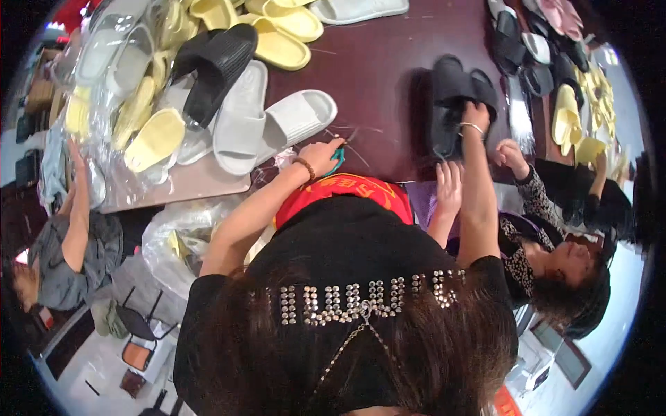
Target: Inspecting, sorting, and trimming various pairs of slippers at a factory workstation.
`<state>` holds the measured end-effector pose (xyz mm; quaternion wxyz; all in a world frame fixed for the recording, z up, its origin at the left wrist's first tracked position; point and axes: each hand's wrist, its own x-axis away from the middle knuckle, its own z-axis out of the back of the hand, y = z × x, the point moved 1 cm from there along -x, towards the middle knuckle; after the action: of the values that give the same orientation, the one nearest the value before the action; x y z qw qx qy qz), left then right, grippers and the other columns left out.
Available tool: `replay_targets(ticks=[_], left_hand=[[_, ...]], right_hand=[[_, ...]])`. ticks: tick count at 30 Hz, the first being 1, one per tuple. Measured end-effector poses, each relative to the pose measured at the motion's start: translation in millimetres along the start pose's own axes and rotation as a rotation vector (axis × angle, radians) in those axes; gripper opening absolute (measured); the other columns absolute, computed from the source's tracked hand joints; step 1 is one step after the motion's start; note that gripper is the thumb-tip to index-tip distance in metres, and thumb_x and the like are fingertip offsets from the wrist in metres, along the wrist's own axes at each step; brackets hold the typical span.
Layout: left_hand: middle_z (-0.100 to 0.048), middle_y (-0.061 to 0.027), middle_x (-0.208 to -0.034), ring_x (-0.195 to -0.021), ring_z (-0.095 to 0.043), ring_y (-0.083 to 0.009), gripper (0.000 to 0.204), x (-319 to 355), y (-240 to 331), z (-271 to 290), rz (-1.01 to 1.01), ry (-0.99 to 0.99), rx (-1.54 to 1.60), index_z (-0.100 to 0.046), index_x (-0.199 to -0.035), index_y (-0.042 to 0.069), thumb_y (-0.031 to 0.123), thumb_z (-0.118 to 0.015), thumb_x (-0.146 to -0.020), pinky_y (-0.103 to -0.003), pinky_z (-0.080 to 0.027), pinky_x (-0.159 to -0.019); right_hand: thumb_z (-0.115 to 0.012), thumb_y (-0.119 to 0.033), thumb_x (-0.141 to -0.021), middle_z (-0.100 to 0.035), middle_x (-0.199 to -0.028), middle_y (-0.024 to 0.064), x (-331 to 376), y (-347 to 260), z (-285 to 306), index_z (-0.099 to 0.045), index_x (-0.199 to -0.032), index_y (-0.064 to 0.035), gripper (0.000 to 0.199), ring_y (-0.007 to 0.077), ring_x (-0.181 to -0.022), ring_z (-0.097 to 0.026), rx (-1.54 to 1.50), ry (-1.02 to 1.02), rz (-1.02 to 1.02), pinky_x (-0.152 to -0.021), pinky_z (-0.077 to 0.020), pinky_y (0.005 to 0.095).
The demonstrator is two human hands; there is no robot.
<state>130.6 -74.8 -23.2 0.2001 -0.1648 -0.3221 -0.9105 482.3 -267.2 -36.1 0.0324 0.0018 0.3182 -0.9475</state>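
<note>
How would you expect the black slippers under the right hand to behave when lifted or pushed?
The black slippers look like thick moulded foam, so probably light and only slightly bendy. With flat soles, they should slide on the smooth table rather than roll. The right hand rests on them.

Person: black short-sleeved top [347, 243] with silver stud lettering [368, 298], red apron [347, 191], brown bead bracelet [304, 167] on left wrist, silver bangle [472, 127] on right wrist.

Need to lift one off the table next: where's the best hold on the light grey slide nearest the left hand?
Probably the wide strap of the grey slide. It arches over the sole, leaving an opening for fingers. Come from the side of the left hand, where the table is bare; a second grey slide crowds the other side.
</note>
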Motion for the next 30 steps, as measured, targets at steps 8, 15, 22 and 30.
replay_targets(ticks=[8, 15, 22, 30], left_hand=[[-0.06, -0.0181, -0.077, -0.072, -0.059, -0.0328, 0.031, -4, 22, -8, -0.073, 0.301, -0.128, -0.048, -0.105, 0.007, 0.021, -0.046, -0.076, -0.042, -0.047, -0.061], [-0.059, -0.0165, -0.072, -0.067, -0.06, -0.0309, 0.022, -2, 48, 4, -0.037, 0.252, -0.261, -0.052, -0.092, 0.001, 0.013, -0.044, -0.075, -0.038, -0.048, -0.055], [-0.058, -0.0103, -0.085, -0.076, -0.054, -0.0264, 0.019, 42, -24, 95, -0.092, 0.774, -0.505, -0.057, -0.083, 0.008, 0.021, -0.058, -0.068, -0.038, -0.038, -0.07], [-0.06, -0.0123, -0.079, -0.075, -0.057, -0.0261, 0.031, 54, -21, 144, -0.036, 0.405, -0.069, -0.058, -0.085, 0.005, 0.031, -0.064, -0.069, -0.035, -0.042, -0.068]], right_hand=[[-0.067, -0.01, -0.065, -0.056, -0.078, 0.0108, -6, -18, -14, -0.054, -0.096, 0.0003, 0.035, 0.0261, -0.071, -0.054, -0.077, 0.425, -0.284, -0.069, -0.0444, 0.034], [-0.059, -0.013, -0.073, -0.059, -0.092, 0.0077, 163, -152, -54, -0.053, -0.107, -0.0024, 0.037, 0.0145, -0.08, -0.055, -0.554, -0.94, 0.331, -0.07, -0.0446, 0.0276], [-0.067, -0.027, -0.065, -0.059, -0.085, 0.0106, 204, -137, -124, -0.053, -0.104, 0.0032, 0.05, 0.0154, -0.069, -0.056, -0.165, -0.905, 0.594, -0.064, -0.0455, 0.027], [-0.064, -0.018, -0.072, -0.058, -0.074, 0.0068, 151, -170, -38, -0.056, -0.095, 0.0003, 0.031, 0.0117, -0.063, -0.053, -0.537, -1.141, 0.13, -0.058, -0.0434, 0.0277]])
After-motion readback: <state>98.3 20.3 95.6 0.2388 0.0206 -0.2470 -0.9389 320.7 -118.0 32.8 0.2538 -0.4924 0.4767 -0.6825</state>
